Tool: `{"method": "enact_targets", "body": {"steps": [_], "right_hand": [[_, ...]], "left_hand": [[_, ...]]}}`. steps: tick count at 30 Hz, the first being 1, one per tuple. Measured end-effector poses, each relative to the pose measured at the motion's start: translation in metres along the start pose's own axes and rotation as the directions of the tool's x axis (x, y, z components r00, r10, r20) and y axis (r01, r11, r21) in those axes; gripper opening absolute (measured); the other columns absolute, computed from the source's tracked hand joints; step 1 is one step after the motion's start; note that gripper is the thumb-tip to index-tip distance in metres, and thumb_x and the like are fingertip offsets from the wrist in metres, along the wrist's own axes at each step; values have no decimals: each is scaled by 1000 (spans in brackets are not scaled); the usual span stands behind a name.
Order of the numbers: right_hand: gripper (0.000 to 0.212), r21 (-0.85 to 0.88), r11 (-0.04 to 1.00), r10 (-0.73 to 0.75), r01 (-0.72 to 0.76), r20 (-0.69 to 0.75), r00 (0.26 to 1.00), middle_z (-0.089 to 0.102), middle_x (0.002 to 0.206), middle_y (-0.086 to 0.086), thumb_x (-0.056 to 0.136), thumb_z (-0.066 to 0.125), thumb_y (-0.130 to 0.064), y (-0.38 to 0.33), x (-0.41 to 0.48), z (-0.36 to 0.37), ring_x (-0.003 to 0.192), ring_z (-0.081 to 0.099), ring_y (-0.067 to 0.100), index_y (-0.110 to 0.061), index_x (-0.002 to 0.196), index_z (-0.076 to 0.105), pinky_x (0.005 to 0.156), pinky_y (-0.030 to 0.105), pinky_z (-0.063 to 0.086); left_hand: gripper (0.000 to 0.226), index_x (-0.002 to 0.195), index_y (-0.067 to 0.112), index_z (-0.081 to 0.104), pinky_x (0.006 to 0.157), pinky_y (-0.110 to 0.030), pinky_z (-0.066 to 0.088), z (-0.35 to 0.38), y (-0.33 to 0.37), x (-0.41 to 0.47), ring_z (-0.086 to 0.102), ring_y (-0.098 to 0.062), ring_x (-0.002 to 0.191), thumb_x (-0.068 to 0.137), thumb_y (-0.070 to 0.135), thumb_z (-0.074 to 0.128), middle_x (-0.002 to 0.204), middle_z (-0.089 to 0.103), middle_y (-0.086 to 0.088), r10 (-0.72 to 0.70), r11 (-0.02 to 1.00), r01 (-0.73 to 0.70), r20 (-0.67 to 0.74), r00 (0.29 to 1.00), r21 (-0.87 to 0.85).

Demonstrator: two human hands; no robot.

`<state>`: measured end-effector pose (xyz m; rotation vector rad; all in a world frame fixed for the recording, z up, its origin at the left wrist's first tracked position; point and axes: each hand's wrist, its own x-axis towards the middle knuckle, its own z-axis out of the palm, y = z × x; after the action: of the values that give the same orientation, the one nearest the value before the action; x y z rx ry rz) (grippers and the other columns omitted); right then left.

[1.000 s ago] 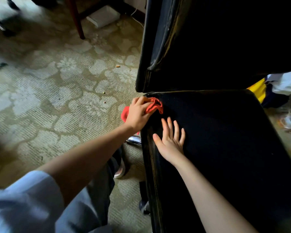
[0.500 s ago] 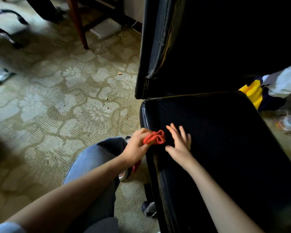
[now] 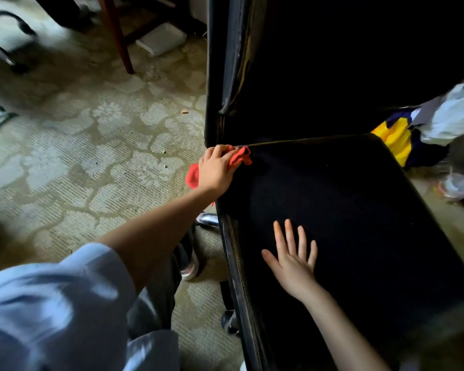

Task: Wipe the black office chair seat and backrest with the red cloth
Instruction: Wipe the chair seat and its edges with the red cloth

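The black office chair fills the right half of the view: its seat (image 3: 359,210) lies flat and its backrest (image 3: 332,62) rises behind it. My left hand (image 3: 216,170) grips the red cloth (image 3: 240,158) at the seat's back left corner, where seat and backrest meet. Part of the cloth hangs off the seat's left edge under my wrist. My right hand (image 3: 292,255) lies flat on the seat nearer to me, fingers spread and straight, holding nothing.
Patterned carpet (image 3: 91,156) spreads to the left. A wooden leg (image 3: 118,36) and a white box (image 3: 161,41) stand at the back. Yellow and white items (image 3: 413,129) lie right of the chair. A chair caster (image 3: 229,321) and my shoe (image 3: 190,269) are under the seat's left edge.
My left hand has slid the red cloth along the seat's left edge, first toward me, then back to the rear corner. My right hand stays flat on the seat.
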<state>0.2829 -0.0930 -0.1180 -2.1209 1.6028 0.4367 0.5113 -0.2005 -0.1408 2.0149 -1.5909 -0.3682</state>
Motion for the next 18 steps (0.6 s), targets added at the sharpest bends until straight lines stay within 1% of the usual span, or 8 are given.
{"method": "enact_targets", "body": {"steps": [1,3,4,6,8,11,14,18], "right_hand": [[69,-8,1000,4,-4,3,1000,-28,154,-3,96,14,-59,0,1,2,141,-27,23,-27,146,-21,111,47,-17],[81,-9,1000,15,-15,-2,1000,-28,154,-3,79,-4,-70,-1,4,4,141,-27,23,-27,146,-21,111,48,-16],[86,-10,1000,19,-19,-6,1000,-28,154,-3,74,-8,-71,-2,5,4,141,-27,23,-27,146,-21,111,48,-16],[75,-10,1000,24,-24,-9,1000,-27,154,-3,89,7,-66,-3,7,3,141,-27,23,-27,147,-20,111,48,-16],[69,-7,1000,25,-25,-9,1000,-26,155,-2,98,19,-54,-5,5,1,141,-26,24,-26,147,-20,111,48,-15],[68,-8,999,31,-31,2,1000,-26,155,-1,99,20,-51,-6,4,1,141,-26,25,-25,147,-20,111,49,-15],[67,-11,999,40,-40,20,999,-27,155,-1,99,20,-51,-7,6,1,141,-26,26,-24,147,-19,111,50,-15],[68,-8,999,52,-51,28,998,-29,154,-2,99,21,-50,-9,7,0,140,-28,25,-25,147,-20,110,49,-16]], "left_hand": [[39,131,30,54,100,-35,25,1,1,-5,36,-26,126,93,41,51,132,50,0,37,999,-37,-4,999,16],[38,129,30,56,101,-34,22,1,3,-13,37,-24,127,93,40,52,133,51,3,114,993,-115,20,993,34],[38,128,30,57,101,-34,21,1,2,-16,38,-23,127,93,40,52,133,52,4,145,989,-147,34,989,36],[38,126,29,60,101,-35,22,2,1,-23,40,-23,125,91,42,53,131,55,3,196,980,-198,55,979,23],[43,119,26,65,96,-38,30,3,2,-33,49,-25,118,87,50,49,123,61,1,254,967,-256,52,966,16],[44,105,24,72,83,-36,41,9,5,-56,53,-19,101,84,49,44,106,68,2,385,923,-384,-23,923,30],[39,104,26,72,82,-31,35,16,5,-75,48,-13,99,86,47,45,107,68,5,467,884,-467,-16,884,2],[39,107,24,70,83,-30,33,13,6,-99,47,-10,101,86,47,46,111,66,7,560,827,-551,68,826,-112]]}}
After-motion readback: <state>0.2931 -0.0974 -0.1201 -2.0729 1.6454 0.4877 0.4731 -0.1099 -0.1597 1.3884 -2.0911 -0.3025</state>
